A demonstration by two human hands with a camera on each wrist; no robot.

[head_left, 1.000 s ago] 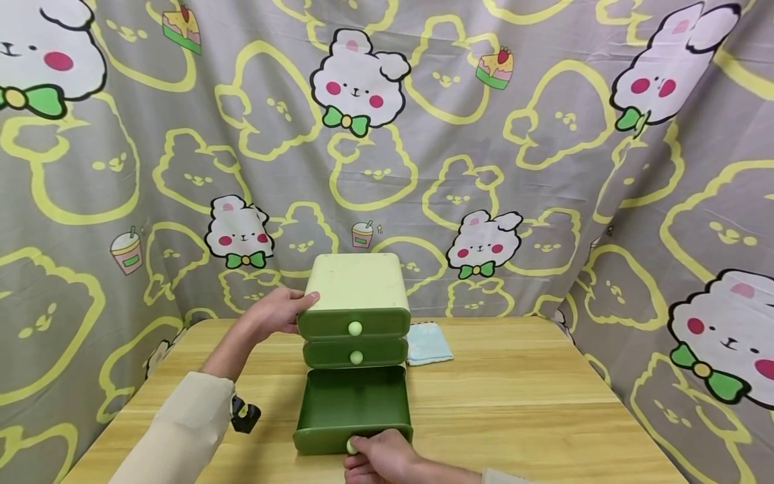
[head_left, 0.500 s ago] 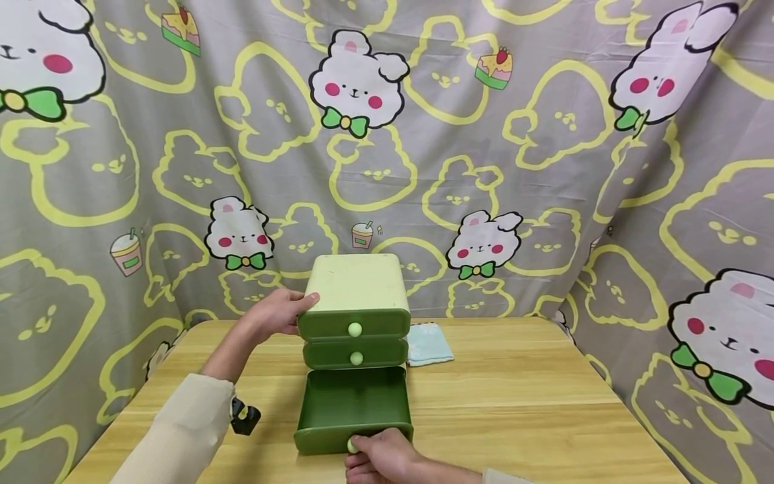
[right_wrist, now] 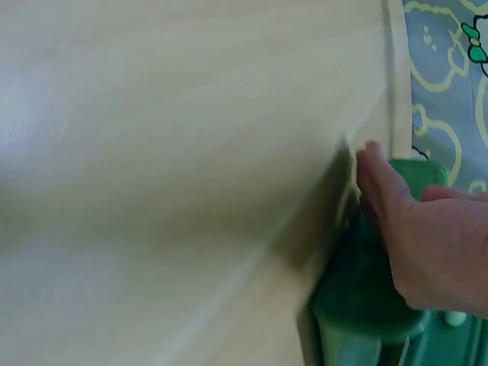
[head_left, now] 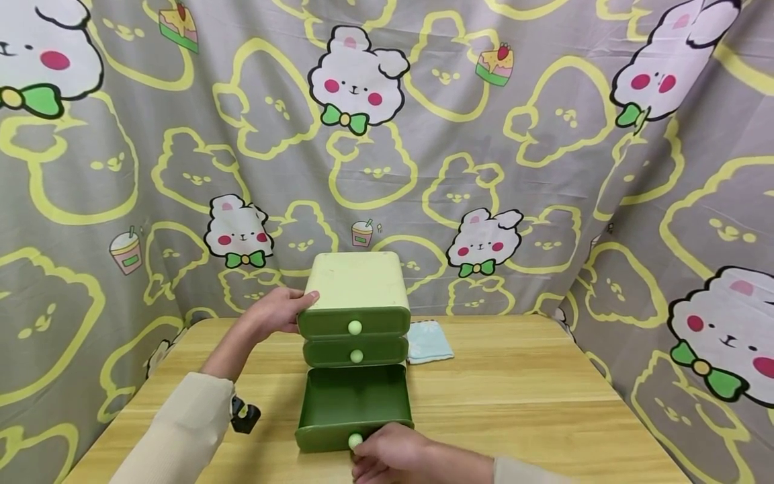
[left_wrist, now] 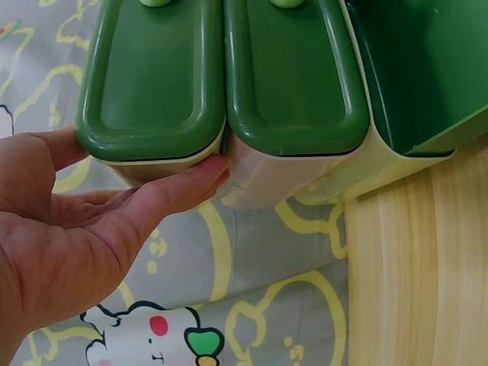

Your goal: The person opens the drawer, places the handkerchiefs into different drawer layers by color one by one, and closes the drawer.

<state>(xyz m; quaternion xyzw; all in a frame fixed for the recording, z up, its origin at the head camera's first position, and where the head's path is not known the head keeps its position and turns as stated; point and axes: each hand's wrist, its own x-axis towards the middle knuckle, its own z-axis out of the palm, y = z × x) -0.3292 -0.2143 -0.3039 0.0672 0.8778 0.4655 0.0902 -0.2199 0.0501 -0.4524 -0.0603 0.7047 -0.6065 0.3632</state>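
Observation:
A small three-tier drawer cabinet (head_left: 357, 279) with a pale yellow-green shell and dark green drawer fronts stands on the table. Its lowest drawer (head_left: 355, 396) is pulled out and looks empty inside; the two upper ones are closed. My left hand (head_left: 275, 312) grips the cabinet's upper left edge, thumb on the top, fingers along the side; in the left wrist view the hand (left_wrist: 84, 236) is against the top tier. At the lowest drawer's round knob (head_left: 355, 441), my right hand (head_left: 396, 452) has its thumb beside the knob. Fairly straight fingers show on this hand (right_wrist: 427, 236) in the right wrist view.
A folded light blue cloth (head_left: 429, 341) lies on the wooden table (head_left: 502, 396) behind the cabinet to the right. Under my left wrist is a small black object (head_left: 244, 415). A patterned curtain (head_left: 423, 154) encloses the back and sides.
My right hand has shifted slightly right and loosened from the knob, which now shows more fully. The left hand and the cabinet look the same; the lowest drawer stays pulled out.

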